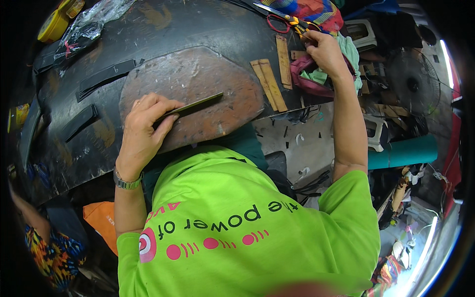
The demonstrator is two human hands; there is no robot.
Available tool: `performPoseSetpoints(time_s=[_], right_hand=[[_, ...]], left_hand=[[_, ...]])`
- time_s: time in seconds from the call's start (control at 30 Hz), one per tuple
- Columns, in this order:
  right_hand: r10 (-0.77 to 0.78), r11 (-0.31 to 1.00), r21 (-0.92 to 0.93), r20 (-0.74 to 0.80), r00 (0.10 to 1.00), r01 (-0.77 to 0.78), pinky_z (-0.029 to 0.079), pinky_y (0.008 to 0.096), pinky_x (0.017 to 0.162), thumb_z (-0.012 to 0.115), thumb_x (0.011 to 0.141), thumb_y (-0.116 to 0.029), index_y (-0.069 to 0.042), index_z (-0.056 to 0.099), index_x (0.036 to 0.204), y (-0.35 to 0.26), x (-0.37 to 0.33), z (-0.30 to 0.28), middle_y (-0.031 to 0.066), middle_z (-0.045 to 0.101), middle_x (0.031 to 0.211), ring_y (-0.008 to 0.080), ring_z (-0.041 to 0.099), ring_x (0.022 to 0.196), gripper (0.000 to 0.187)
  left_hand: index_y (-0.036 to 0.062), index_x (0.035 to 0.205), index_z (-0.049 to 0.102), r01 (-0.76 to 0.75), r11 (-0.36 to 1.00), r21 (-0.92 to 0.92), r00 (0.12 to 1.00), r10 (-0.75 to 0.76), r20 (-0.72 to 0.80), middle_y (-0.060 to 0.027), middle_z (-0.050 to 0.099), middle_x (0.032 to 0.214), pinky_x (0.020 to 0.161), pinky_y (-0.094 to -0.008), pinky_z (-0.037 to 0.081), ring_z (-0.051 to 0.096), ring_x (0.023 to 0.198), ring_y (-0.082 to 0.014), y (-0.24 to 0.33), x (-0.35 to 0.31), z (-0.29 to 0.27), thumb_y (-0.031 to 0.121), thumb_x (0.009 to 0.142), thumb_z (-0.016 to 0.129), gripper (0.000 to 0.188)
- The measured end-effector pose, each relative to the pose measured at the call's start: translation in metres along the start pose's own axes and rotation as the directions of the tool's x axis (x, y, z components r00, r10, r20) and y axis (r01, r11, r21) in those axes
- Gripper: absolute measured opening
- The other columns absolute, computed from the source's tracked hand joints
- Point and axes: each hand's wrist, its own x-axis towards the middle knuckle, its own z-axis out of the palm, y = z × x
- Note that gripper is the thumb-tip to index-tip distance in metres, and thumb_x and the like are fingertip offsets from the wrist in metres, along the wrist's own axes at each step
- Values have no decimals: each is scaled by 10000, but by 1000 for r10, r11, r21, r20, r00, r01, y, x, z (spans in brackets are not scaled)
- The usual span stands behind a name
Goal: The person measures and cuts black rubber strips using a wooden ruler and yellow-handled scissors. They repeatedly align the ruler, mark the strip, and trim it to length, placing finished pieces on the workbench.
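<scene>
The left hand (143,126) pinches a dark strip (195,105) that juts rightward from its fingers over the brown board (232,84).

A worn, scuffed brown slab (198,94) with a matt, leathery look is laid on the dull black worktable (163,29). A thin dark strip (195,105), faintly glossy, is pressed down on it. Bare wooden slats (269,84) appear matt. Crinkled clear plastic film (91,22) is glossy.

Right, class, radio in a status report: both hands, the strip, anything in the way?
Left hand pressing dark strip onto brown cutting board. Right hand reaching at scissors, grip unclear. Wooden slats lie between.
</scene>
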Motion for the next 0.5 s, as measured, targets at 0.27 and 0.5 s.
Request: performPoseSetpoints(time_s=[0.27, 0.5], right_hand=[[81, 987, -142, 64, 995, -71, 548, 443, 797, 729, 835, -152, -70, 739, 1111, -8, -19, -8, 181, 747, 936, 377, 711, 912, 288], [-14, 976, -213, 176, 984, 52, 536, 457, 851, 750, 842, -166, -119, 714, 1193, -11, -12, -6, 173, 741, 991, 376, 700, 978, 357]], left_hand=[[61, 1033, 754, 13, 1000, 0, 1000, -13, -18, -80, 646, 891, 806, -363, 450, 613, 865, -268, 1, 0, 0, -8, 801, 727, 243], [63, 1026, 757, -10, 1000, -1, 1000, 10, -22, -78, 644, 877, 799, -355, 445, 616, 850, -265, 0, 2, -1, -7, 799, 723, 240]])
